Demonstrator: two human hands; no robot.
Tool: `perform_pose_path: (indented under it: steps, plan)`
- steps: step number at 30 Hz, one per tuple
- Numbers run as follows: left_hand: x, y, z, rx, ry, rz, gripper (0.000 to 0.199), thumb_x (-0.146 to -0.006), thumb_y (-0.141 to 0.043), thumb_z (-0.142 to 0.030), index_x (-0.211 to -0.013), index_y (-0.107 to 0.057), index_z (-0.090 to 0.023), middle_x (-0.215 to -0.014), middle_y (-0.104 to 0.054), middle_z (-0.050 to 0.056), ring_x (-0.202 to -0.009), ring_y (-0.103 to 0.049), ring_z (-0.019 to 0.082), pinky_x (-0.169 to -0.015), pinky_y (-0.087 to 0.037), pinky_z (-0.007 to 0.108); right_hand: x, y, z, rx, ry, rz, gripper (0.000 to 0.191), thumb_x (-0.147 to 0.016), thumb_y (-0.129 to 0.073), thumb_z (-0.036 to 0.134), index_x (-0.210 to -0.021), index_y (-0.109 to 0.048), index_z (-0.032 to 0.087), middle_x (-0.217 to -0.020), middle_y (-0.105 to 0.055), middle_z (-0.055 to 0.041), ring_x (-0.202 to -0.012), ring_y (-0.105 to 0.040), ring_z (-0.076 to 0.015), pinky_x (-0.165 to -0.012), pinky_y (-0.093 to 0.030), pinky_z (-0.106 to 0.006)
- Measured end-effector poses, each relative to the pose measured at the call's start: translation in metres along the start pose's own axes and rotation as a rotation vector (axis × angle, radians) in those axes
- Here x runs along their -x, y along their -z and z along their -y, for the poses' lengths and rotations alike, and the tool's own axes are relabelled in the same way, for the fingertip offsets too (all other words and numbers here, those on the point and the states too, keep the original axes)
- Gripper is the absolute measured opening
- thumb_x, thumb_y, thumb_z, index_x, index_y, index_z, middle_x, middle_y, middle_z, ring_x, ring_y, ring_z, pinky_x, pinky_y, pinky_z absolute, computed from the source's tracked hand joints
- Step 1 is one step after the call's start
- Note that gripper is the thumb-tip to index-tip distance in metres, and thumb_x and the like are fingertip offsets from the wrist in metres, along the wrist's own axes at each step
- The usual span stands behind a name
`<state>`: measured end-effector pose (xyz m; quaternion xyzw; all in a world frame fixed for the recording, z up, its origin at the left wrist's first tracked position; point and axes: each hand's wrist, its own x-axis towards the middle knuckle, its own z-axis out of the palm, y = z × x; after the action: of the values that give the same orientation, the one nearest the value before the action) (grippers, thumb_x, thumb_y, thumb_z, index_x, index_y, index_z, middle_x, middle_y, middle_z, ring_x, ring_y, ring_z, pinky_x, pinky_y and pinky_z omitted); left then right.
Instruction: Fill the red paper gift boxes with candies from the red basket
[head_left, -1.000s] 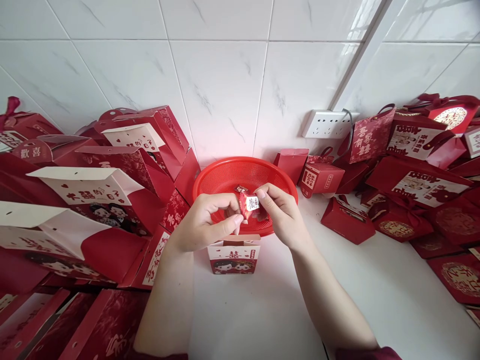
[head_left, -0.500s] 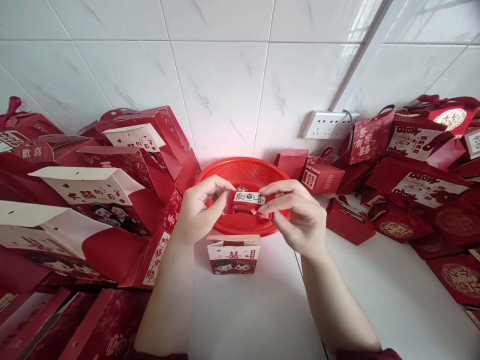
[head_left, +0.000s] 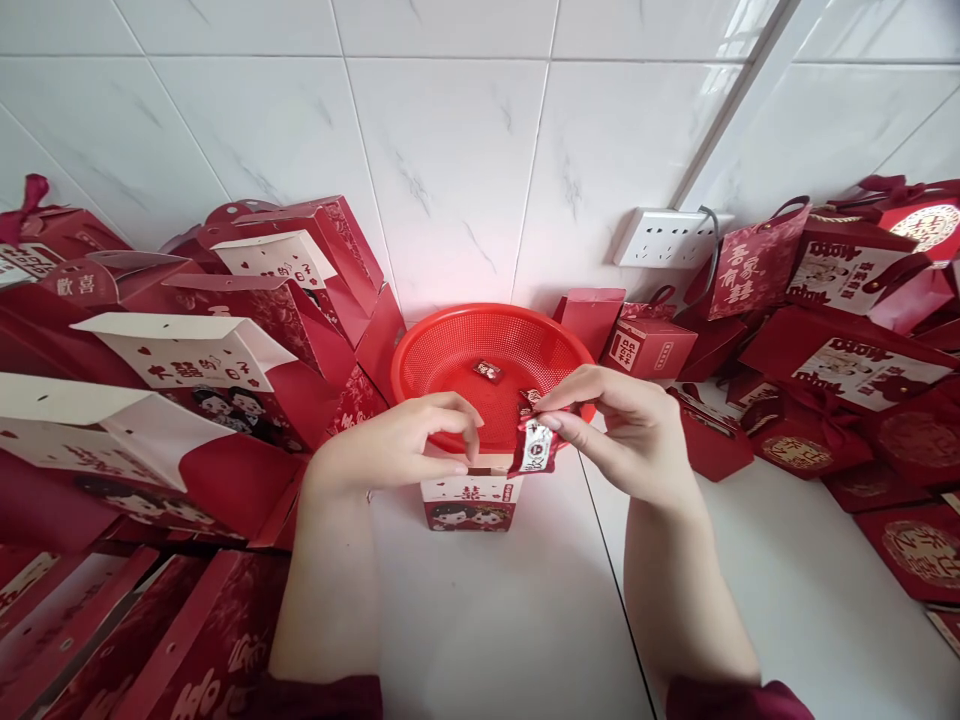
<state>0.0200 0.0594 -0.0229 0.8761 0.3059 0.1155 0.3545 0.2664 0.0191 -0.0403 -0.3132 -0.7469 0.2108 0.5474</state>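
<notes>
Between thumb and fingertips my right hand (head_left: 622, 425) pinches a small red wrapped packet (head_left: 537, 447) with a white label, which hangs above the right edge of the small gift box. My left hand (head_left: 409, 440) has its thumb and fingers apart, with nothing between them, at the left side of that box's top. The red and white gift box (head_left: 471, 505), printed with two cartoon faces, stands upright on the white table. Behind it is a red plastic basket (head_left: 420, 350) with a small wrapped candy (head_left: 487, 371) inside.
Many red gift boxes (head_left: 225, 420) crowd the left side. More boxes and bags (head_left: 855, 380) stand along the right. A white power strip (head_left: 667, 238) is on the tiled wall (head_left: 450, 170) behind the basket.
My left hand has let go of the packet and moved down towards the box. My right hand has turned the packet to hang downward, nearer the box. The view has shifted slightly.
</notes>
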Motion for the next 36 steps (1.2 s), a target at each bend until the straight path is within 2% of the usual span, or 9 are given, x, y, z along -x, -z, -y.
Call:
perform_pose_path:
  steps: [6,9,13,17,22,26,30,33,36]
  plan:
    - [-0.005,-0.010,0.000,0.077,0.149,0.055,0.033,-0.072,-0.070,-0.021,-0.105,-0.067,-0.022,-0.106,-0.069,0.003,-0.097,-0.067,0.022,-0.076,-0.050,0.025,-0.001,-0.002,0.004,0.064,0.011,0.343,0.004,-0.093,-0.063,0.022,-0.093,-0.067,0.021,-0.081,-0.070,-0.0002,-0.066,-0.061,-0.0121,-0.059,-0.048,-0.026]
    - [-0.006,-0.009,-0.001,0.056,0.247,0.064,0.023,-0.076,-0.065,-0.027,-0.099,-0.068,-0.020,-0.099,-0.071,0.003,-0.092,-0.065,0.020,-0.075,-0.047,0.024,-0.002,-0.005,0.006,0.071,0.024,0.407,0.004,-0.093,-0.062,0.021,-0.094,-0.066,0.020,-0.083,-0.071,0.0000,-0.069,-0.062,-0.0106,-0.058,-0.046,-0.022]
    - [-0.006,-0.005,0.004,-0.011,0.339,0.064,0.027,-0.087,-0.050,-0.036,-0.077,-0.066,-0.017,-0.075,-0.065,0.002,-0.070,-0.057,0.016,-0.062,-0.039,0.025,-0.001,-0.008,0.007,0.098,0.017,0.392,0.004,-0.094,-0.061,0.021,-0.092,-0.065,0.019,-0.082,-0.068,0.0008,-0.069,-0.061,-0.0092,-0.059,-0.045,-0.020]
    - [-0.005,-0.004,0.010,-0.017,0.320,0.063,0.034,-0.086,-0.049,-0.038,-0.059,-0.049,-0.017,-0.058,-0.042,-0.003,-0.056,-0.036,0.011,-0.054,-0.027,0.027,0.001,-0.016,0.004,0.127,0.030,0.321,0.006,-0.095,-0.059,0.024,-0.092,-0.063,0.020,-0.084,-0.068,-0.0011,-0.071,-0.061,-0.0110,-0.062,-0.045,-0.023]
    - [-0.006,-0.005,0.011,0.048,0.313,0.087,0.030,-0.078,-0.052,-0.030,-0.054,-0.039,-0.017,-0.057,-0.031,-0.003,-0.054,-0.026,0.011,-0.051,-0.019,0.029,0.004,-0.028,-0.005,0.289,0.042,0.376,0.010,-0.098,-0.053,0.024,-0.096,-0.062,0.021,-0.090,-0.066,-0.0027,-0.071,-0.058,-0.0126,-0.061,-0.043,-0.025]
    - [-0.006,-0.006,0.010,0.079,0.326,0.046,0.041,-0.081,-0.055,-0.038,-0.050,-0.036,-0.018,-0.054,-0.025,-0.003,-0.051,-0.019,0.010,-0.050,-0.012,0.031,0.004,-0.029,-0.007,0.385,0.005,0.474,0.012,-0.098,-0.053,0.022,-0.089,-0.062,0.021,-0.082,-0.064,0.0000,-0.066,-0.055,-0.0113,-0.061,-0.040,-0.025]
    - [-0.006,-0.006,0.009,0.099,0.320,0.047,0.042,-0.080,-0.055,-0.034,-0.049,-0.031,-0.018,-0.054,-0.022,-0.003,-0.051,-0.016,0.010,-0.050,-0.010,0.031,0.001,-0.022,-0.002,0.372,-0.040,0.417,0.010,-0.098,-0.053,0.024,-0.093,-0.062,0.021,-0.084,-0.066,-0.0001,-0.068,-0.057,-0.0117,-0.062,-0.040,-0.025]
    - [-0.006,-0.005,0.006,0.110,0.320,0.076,0.040,-0.079,-0.055,-0.029,-0.049,-0.031,-0.018,-0.054,-0.024,-0.002,-0.051,-0.017,0.010,-0.051,-0.011,0.032,-0.003,-0.014,-0.006,0.403,-0.162,0.345,0.012,-0.098,-0.051,0.027,-0.093,-0.060,0.022,-0.089,-0.067,-0.0001,-0.074,-0.059,-0.0126,-0.064,-0.041,-0.025]
    - [-0.008,-0.005,0.003,0.098,0.322,0.098,0.039,-0.080,-0.053,-0.029,-0.051,-0.030,-0.018,-0.055,-0.026,-0.002,-0.052,-0.019,0.010,-0.051,-0.011,0.032,-0.005,-0.007,-0.028,0.542,-0.422,0.373,0.019,-0.102,-0.041,0.027,-0.098,-0.059,0.022,-0.095,-0.069,-0.0020,-0.082,-0.062,-0.0148,-0.069,-0.043,-0.026]
